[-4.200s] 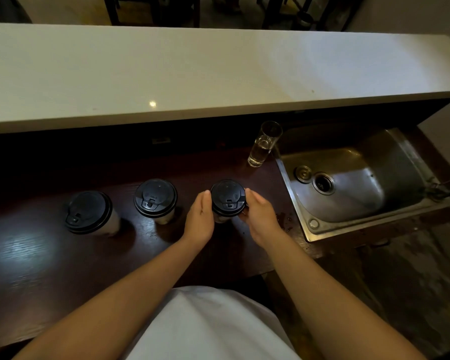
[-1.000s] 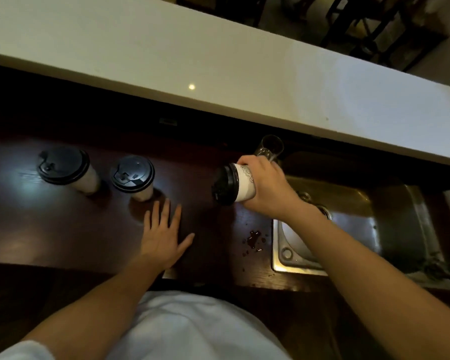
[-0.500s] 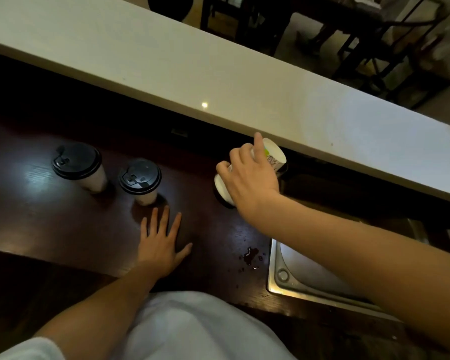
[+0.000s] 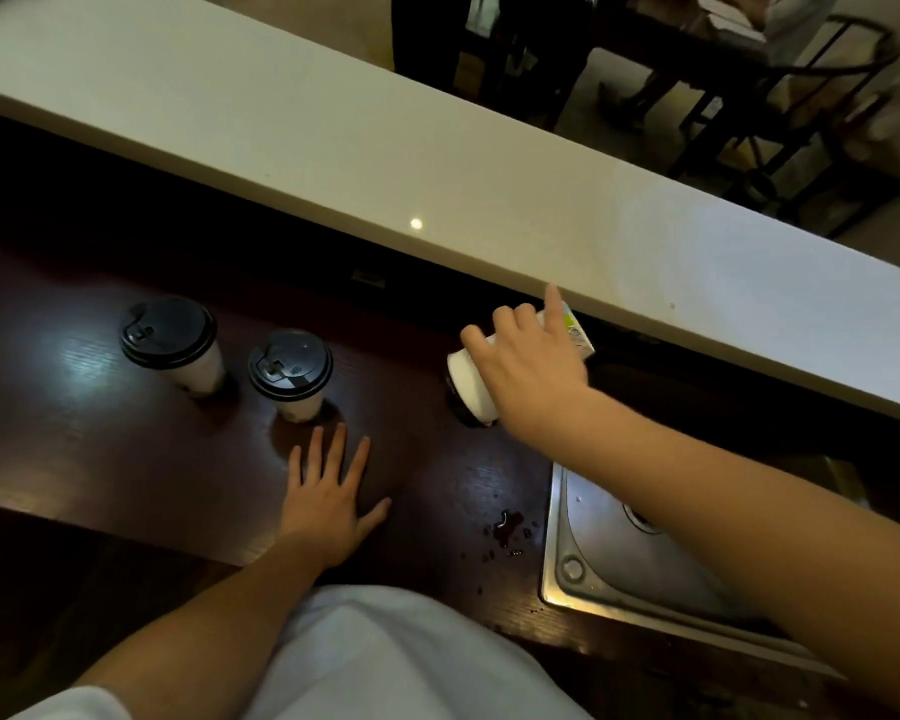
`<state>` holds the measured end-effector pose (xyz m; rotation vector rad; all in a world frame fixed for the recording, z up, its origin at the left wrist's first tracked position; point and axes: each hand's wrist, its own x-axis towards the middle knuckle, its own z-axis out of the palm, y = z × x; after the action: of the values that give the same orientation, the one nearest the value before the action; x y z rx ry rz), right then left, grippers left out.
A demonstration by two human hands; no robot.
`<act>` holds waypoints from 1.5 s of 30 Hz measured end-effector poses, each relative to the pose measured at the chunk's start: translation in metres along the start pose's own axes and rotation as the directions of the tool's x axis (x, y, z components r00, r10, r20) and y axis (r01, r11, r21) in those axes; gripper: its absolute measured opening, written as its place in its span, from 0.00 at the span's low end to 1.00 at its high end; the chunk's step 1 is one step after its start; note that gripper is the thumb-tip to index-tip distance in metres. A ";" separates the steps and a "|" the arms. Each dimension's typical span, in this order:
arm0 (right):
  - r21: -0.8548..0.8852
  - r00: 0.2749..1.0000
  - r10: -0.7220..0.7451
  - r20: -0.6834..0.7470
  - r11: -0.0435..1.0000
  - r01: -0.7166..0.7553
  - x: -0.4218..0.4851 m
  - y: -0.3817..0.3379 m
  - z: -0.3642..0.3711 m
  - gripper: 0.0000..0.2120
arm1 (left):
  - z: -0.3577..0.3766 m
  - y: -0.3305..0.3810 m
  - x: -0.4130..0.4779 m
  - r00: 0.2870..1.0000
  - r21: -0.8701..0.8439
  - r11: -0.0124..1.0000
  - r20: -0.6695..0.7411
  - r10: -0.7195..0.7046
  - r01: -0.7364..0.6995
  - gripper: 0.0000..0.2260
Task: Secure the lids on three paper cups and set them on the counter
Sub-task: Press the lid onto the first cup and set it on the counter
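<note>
My right hand (image 4: pixel 528 368) grips a white paper cup (image 4: pixel 471 384) with a black lid. The cup is tilted steeply, lid end down toward me, and held in the air just below the front edge of the pale raised counter (image 4: pixel 365 148). Two more lidded white cups (image 4: pixel 175 345) (image 4: pixel 292 374) stand upright on the dark wooden worktop (image 4: pixel 89 433) at the left. My left hand (image 4: pixel 328 498) lies flat on the worktop with fingers spread, just in front of the nearer cup, holding nothing.
A steel sink (image 4: pixel 609 558) is set into the worktop at the right, under my right forearm. Dark spilled drops (image 4: pixel 507 530) lie beside its left rim. Dark chairs and a table (image 4: pixel 749 85) stand beyond the raised counter.
My right hand lifted the third cup off the worktop, tipped it over and carried it up toward the raised counter. My left hand let go and came to rest flat on the worktop.
</note>
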<state>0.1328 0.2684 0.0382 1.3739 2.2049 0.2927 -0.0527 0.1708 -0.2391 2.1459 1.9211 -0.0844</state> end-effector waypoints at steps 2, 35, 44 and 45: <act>0.138 0.999 0.028 -0.021 0.990 -0.025 -0.007 0.019 -0.001 0.35 | 0.000 0.000 0.000 1.000 0.005 1.000 0.005 -0.002 0.002 0.40; 0.945 0.936 0.298 0.189 -0.315 -0.091 -0.044 -0.044 0.131 0.40 | -0.095 0.038 0.028 0.933 -0.545 0.828 0.351 0.082 0.132 0.41; 0.978 0.936 0.352 0.024 -0.205 0.051 -0.032 -0.021 0.094 0.39 | -0.180 0.070 0.036 0.958 -0.844 0.474 -0.151 0.242 -0.253 0.25; 0.981 0.938 0.345 0.001 -0.184 0.066 -0.029 -0.014 0.087 0.39 | -0.190 0.070 0.039 0.954 -0.833 0.480 -0.176 0.243 -0.276 0.25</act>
<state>0.1783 0.2281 -0.0318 2.4256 2.3337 -1.8636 -0.0035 0.2462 -0.0533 1.6514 1.1630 0.8082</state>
